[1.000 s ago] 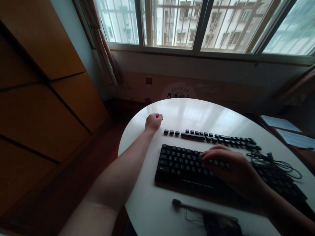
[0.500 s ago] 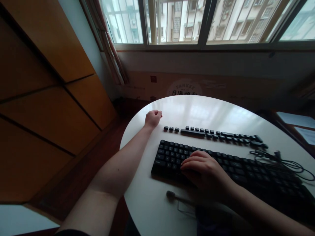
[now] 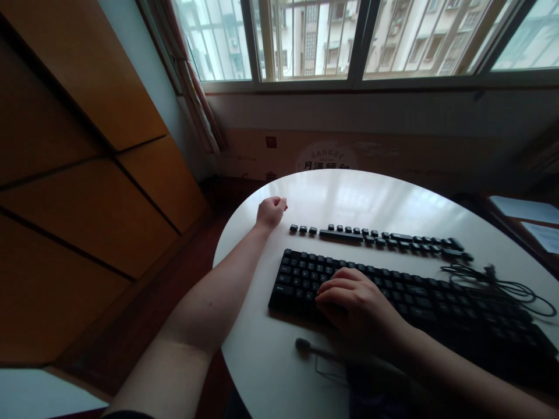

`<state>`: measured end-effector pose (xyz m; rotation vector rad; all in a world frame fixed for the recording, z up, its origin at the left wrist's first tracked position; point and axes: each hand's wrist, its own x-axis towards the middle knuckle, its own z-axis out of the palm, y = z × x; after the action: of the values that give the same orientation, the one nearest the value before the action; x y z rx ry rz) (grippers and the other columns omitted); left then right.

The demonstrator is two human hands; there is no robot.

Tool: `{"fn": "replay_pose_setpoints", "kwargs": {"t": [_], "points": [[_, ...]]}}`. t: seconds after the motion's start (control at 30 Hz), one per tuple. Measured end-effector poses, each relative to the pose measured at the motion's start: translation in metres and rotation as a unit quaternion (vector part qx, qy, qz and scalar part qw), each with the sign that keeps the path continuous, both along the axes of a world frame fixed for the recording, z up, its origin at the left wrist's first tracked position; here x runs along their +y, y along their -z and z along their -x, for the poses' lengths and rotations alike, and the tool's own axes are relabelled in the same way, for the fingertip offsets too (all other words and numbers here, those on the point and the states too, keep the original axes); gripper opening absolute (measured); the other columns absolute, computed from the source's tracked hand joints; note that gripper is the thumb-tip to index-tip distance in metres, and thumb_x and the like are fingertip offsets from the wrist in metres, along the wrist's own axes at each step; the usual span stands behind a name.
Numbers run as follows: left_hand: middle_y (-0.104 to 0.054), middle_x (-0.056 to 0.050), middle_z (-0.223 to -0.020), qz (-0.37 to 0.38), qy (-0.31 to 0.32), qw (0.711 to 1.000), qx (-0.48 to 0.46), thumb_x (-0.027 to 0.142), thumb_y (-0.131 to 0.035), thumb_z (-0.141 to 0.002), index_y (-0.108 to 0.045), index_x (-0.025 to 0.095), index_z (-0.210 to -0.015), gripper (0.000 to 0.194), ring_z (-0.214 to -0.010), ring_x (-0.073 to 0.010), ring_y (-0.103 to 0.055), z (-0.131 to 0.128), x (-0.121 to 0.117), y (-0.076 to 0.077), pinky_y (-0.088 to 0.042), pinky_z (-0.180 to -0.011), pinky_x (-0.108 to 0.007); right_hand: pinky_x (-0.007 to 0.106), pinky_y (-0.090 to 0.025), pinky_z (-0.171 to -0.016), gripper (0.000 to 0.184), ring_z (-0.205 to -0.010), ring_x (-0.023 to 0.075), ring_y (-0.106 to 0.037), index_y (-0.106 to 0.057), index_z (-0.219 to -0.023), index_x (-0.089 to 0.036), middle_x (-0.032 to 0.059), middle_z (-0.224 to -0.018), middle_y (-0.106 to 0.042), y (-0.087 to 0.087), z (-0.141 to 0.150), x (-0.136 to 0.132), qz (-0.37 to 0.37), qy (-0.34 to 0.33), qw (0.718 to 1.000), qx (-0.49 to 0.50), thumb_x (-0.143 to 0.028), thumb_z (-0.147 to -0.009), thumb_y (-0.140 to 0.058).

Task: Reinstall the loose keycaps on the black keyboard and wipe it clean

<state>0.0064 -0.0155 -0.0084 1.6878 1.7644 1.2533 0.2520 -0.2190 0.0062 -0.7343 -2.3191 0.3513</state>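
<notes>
My left hand rests as a fist on the white table, left of the rows of loose keycaps; I see nothing held in it. A black keyboard lies across the table, several of its keycaps off. On its lower left part is my right hand, fingers bent and pressed together over the keys. What lies under those fingertips is hidden. Behind the keyboard stand loose black keycaps in two rows, with a long space bar among them.
At the front lies a dark-bristled brush beside a thin wire loop. A coiled black cable sits behind the keyboard's right side. Papers are at the far right, wooden cabinet doors at left.
My right hand has shifted slightly left over the keyboard. My left hand stays in place as a fist. The view has moved very slightly.
</notes>
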Motion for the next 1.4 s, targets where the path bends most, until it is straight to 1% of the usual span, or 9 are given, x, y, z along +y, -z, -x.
{"fn": "replay_pose_setpoints", "kwargs": {"t": [0.13,0.4,0.67,0.97,1.07,1.13,1.27,1.33,1.4], "points": [[-0.064,-0.001,-0.058,-0.001,0.006,1.000,0.000,0.039,-0.051,-0.086,-0.064,0.020,-0.063,0.032,-0.058,-0.0165,-0.060,-0.001,-0.001,-0.001,-0.045,-0.058,-0.027,0.037,-0.051,-0.077,0.015,-0.082,0.0208,-0.065,-0.074,-0.082,-0.023,0.0027,-0.091,-0.078,-0.001,-0.001,0.001,0.012,-0.012,1.000,0.005,-0.017,-0.092,-0.063],[-0.069,-0.003,-0.067,-0.001,0.023,1.000,0.002,0.039,-0.051,-0.087,-0.065,0.020,-0.065,0.032,-0.058,-0.0155,-0.060,-0.001,-0.002,-0.002,-0.046,-0.059,-0.027,0.036,-0.051,-0.075,0.019,-0.079,0.0204,-0.064,-0.074,-0.079,-0.023,0.0032,-0.091,-0.079,-0.002,0.000,0.001,0.014,-0.010,1.000,-0.005,-0.016,-0.092,-0.062],[-0.071,-0.003,-0.069,0.007,0.030,1.000,0.001,0.039,-0.051,-0.087,-0.065,0.020,-0.065,0.032,-0.058,-0.0155,-0.060,-0.001,-0.002,-0.002,-0.047,-0.060,-0.027,0.035,-0.052,-0.073,0.020,-0.078,0.0201,-0.066,-0.075,-0.079,-0.024,0.0047,-0.089,-0.079,-0.001,0.000,-0.001,0.012,0.003,1.000,0.008,-0.020,-0.094,-0.061],[-0.070,-0.002,-0.068,0.007,0.034,0.999,-0.001,0.040,-0.052,-0.087,-0.065,0.020,-0.065,0.032,-0.056,-0.0145,-0.059,0.002,0.000,0.002,-0.047,-0.058,-0.027,0.036,-0.054,-0.074,0.013,-0.078,0.0207,-0.067,-0.076,-0.086,-0.024,0.0039,-0.088,-0.079,0.004,0.000,0.000,0.028,0.010,0.999,0.028,-0.020,-0.091,-0.065],[-0.070,-0.002,-0.067,0.012,0.026,1.000,-0.001,0.039,-0.051,-0.087,-0.064,0.020,-0.064,0.032,-0.056,-0.0148,-0.059,0.004,0.002,0.003,-0.047,-0.058,-0.027,0.036,-0.056,-0.074,0.011,-0.079,0.0209,-0.068,-0.076,-0.088,-0.024,0.0044,-0.087,-0.078,0.002,-0.001,0.000,0.056,0.024,0.996,0.068,-0.021,-0.091,-0.066],[-0.070,-0.002,-0.067,0.013,0.022,1.000,-0.001,0.040,-0.051,-0.087,-0.065,0.020,-0.065,0.033,-0.056,-0.0151,-0.059,0.005,0.002,0.003,-0.047,-0.058,-0.027,0.034,-0.058,-0.072,0.010,-0.079,0.0201,-0.069,-0.077,-0.092,-0.025,0.0041,-0.087,-0.077,-0.001,-0.004,0.000,0.102,0.046,0.989,0.095,-0.022,-0.089,-0.068],[-0.071,-0.003,-0.070,0.014,0.022,1.000,-0.002,0.039,-0.052,-0.087,-0.065,0.020,-0.066,0.032,-0.058,-0.0151,-0.060,0.005,0.002,0.003,-0.048,-0.059,-0.027,0.031,-0.059,-0.070,0.020,-0.079,0.0188,-0.071,-0.076,-0.107,-0.027,0.0041,-0.092,-0.074,-0.004,-0.010,0.001,0.185,0.070,0.974,0.108,-0.025,-0.087,-0.071],[-0.072,-0.003,-0.071,0.014,0.023,1.000,-0.002,0.039,-0.052,-0.087,-0.065,0.020,-0.066,0.032,-0.058,-0.0152,-0.061,0.004,0.002,0.003,-0.048,-0.060,-0.028,0.031,-0.059,-0.069,0.020,-0.079,0.0191,-0.070,-0.077,-0.106,-0.027,0.0047,-0.091,-0.073,-0.003,-0.010,0.001,0.179,0.066,0.977,0.100,-0.025,-0.087,-0.071],[-0.072,-0.003,-0.070,0.015,0.024,1.000,-0.001,0.039,-0.053,-0.087,-0.066,0.020,-0.065,0.032,-0.059,-0.0158,-0.062,0.004,0.001,0.002,-0.048,-0.062,-0.028,0.032,-0.058,-0.068,0.017,-0.077,0.0197,-0.069,-0.078,-0.102,-0.026,0.0049,-0.087,-0.073,0.001,-0.008,0.000,0.148,0.067,0.983,0.087,-0.023,-0.087,-0.070]]}}
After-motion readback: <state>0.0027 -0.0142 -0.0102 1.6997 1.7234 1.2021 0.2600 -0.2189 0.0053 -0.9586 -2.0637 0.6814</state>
